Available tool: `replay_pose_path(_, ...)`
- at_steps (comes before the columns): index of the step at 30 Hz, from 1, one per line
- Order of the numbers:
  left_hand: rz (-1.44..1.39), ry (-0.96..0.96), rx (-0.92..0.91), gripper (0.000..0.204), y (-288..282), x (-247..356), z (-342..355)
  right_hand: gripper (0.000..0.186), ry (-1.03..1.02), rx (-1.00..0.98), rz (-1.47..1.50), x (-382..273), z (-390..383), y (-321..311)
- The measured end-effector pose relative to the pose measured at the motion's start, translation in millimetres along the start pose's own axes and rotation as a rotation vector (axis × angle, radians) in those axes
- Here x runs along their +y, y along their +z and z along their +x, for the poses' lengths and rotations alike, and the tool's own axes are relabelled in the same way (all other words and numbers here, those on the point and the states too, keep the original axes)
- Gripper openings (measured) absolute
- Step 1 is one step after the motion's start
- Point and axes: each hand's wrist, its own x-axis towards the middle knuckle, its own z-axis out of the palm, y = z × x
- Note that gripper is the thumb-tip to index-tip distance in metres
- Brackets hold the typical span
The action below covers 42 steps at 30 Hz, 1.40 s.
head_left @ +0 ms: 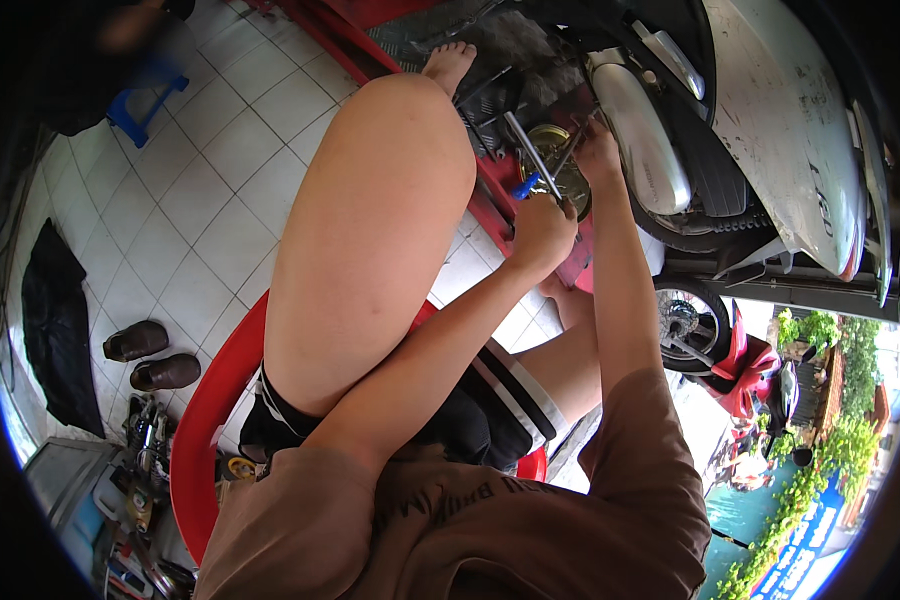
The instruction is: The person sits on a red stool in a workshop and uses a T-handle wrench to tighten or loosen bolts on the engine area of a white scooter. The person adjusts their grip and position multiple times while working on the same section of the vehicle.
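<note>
Silver rod [531,150], jutting beyond grasping left fingers [552,214], grip of right fingers [594,140] unclear

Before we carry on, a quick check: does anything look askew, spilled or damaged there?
Two things stand out. The pale motorbike panel bears dark scuffs, so it looks worn. A black sheet lies on the floor tiles at far left, as if dropped. I can't make out any spill near the left hand or right hand.

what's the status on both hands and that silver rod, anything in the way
Left hand gripping silver rod. Right hand beside silver exhaust, grip unclear. Round pan behind the rod in view, possibly crowding it.
</note>
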Motion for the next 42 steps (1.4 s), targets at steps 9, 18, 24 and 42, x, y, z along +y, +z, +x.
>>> replay_pose_path(9, -0.145, -0.077, 0.047, 0.031, -1, 5, -2, 0.016, 0.094, 0.001, 0.255, -12, 61, -11)
replay_pose_path(18, -0.144, -0.039, 0.120, 0.017, 7, 5, -28, 0.011, -0.005, 0.078, 0.437, 17, 74, -47)
replay_pose_path(24, -0.103, 0.007, 0.030, 0.015, 10, -11, -32, 0.008, 0.050, 0.141, 0.650, 68, 31, -47)
replay_pose_path(42, -0.026, 0.001, -0.131, 0.013, 18, -35, -36, 0.023, 0.223, -0.252, 0.402, 30, -24, 14)
